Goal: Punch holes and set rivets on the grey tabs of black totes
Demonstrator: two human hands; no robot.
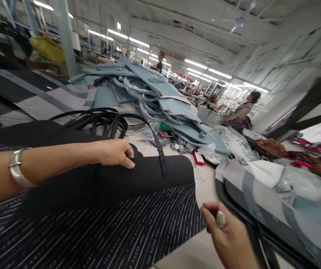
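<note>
On the table (207,186), 1 black panel (174,172) with 1 strap (162,164) is pinched at its upper edge by the left hand (115,152). Whether anything is grasped by the right hand (230,235) cannot be made out. Striped fabric (149,228) is cut off below; overlapping blue pieces (160,87) cannot be counted.

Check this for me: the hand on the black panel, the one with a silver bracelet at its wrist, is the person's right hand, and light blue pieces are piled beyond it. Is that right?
Not quite: it's the left hand, not the right, on the black panel, as the head view shows. The silver bracelet and the piled light blue pieces are as you said.
</note>
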